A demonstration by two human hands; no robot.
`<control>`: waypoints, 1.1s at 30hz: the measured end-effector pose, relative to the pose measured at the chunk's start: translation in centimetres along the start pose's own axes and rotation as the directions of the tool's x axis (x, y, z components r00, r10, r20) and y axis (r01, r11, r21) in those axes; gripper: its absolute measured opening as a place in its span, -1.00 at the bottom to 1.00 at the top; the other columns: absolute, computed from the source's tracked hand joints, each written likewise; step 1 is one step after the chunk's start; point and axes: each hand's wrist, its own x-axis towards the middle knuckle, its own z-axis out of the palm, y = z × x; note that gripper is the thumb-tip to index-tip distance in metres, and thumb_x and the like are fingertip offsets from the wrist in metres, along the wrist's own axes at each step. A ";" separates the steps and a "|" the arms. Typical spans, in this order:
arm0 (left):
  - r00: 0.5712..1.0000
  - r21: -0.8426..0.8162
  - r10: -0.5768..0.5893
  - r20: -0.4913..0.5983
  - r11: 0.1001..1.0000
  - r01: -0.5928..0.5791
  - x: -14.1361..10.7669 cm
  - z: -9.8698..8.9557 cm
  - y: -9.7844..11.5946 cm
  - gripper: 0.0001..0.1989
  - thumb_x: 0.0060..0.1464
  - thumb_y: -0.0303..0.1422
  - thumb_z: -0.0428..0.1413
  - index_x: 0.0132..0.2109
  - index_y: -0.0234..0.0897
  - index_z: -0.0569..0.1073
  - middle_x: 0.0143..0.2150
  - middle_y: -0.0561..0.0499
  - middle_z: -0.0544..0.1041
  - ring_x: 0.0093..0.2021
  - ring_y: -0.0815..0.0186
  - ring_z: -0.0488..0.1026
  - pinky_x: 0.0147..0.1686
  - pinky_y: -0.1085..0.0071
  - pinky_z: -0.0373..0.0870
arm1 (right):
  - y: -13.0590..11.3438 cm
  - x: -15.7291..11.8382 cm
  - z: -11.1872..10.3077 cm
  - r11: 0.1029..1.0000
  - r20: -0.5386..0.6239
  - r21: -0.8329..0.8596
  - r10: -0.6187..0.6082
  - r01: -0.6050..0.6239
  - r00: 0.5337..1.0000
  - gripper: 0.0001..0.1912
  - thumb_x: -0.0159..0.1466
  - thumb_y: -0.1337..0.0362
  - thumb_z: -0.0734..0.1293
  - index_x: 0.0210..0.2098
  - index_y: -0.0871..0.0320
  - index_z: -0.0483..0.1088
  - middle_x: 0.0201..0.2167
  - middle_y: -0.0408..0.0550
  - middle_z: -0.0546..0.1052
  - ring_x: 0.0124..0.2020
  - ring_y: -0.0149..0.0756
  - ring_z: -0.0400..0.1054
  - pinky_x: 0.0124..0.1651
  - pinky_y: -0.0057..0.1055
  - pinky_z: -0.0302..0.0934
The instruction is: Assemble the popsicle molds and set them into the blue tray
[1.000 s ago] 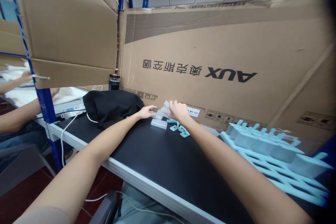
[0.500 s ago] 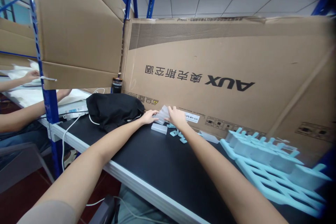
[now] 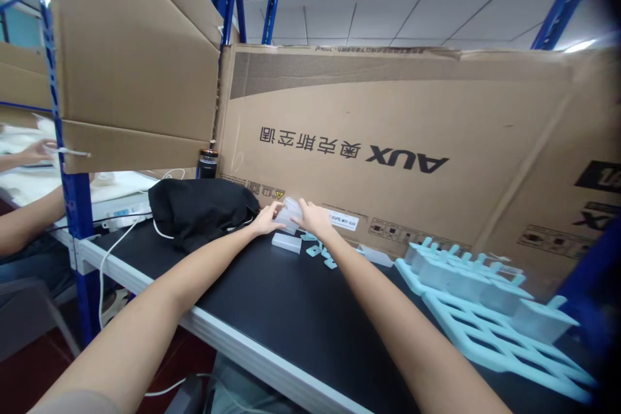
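Between my two hands, at the back of the black tabletop, is a translucent popsicle mould cup (image 3: 290, 212). My left hand (image 3: 266, 219) grips its left side and my right hand (image 3: 314, 217) grips its right side, fingers bent around it. Another translucent cup (image 3: 286, 243) lies on its side just in front of them. Several light-blue stick pieces (image 3: 315, 250) are scattered by my right wrist, partly hidden by the forearm. Further right, a clear cup (image 3: 377, 255) lies against the cardboard.
At the right stands a light-blue mould rack (image 3: 490, 336) with several translucent cups (image 3: 543, 322) and sticks in it. A black cloth bag (image 3: 201, 210) and a dark jar (image 3: 207, 163) are at the left. Cardboard (image 3: 310, 103) walls the back. Another person's arm (image 3: 33, 223) shows far left.
The camera view has shifted slightly, so the scene sits further left. Both hands stay on the cup, which looks more upright between them now. The other person's arm has drawn back left.
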 end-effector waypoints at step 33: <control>0.997 0.002 -0.082 0.010 0.997 0.082 0.0 -0.2 0.1 -0.37 -0.20 -0.30 0.31 0.05 -0.12 0.28 -0.19 0.00 0.32 -0.21 0.26 0.40 -0.09 0.27 0.35 | 13.8 -18.4 -3.3 0.949 -0.120 -0.010 -0.315 0.316 0.942 -0.62 0.21 -0.02 0.20 -0.12 0.08 0.32 -0.34 -0.03 0.54 -0.43 -0.19 0.44 -0.47 -0.39 0.16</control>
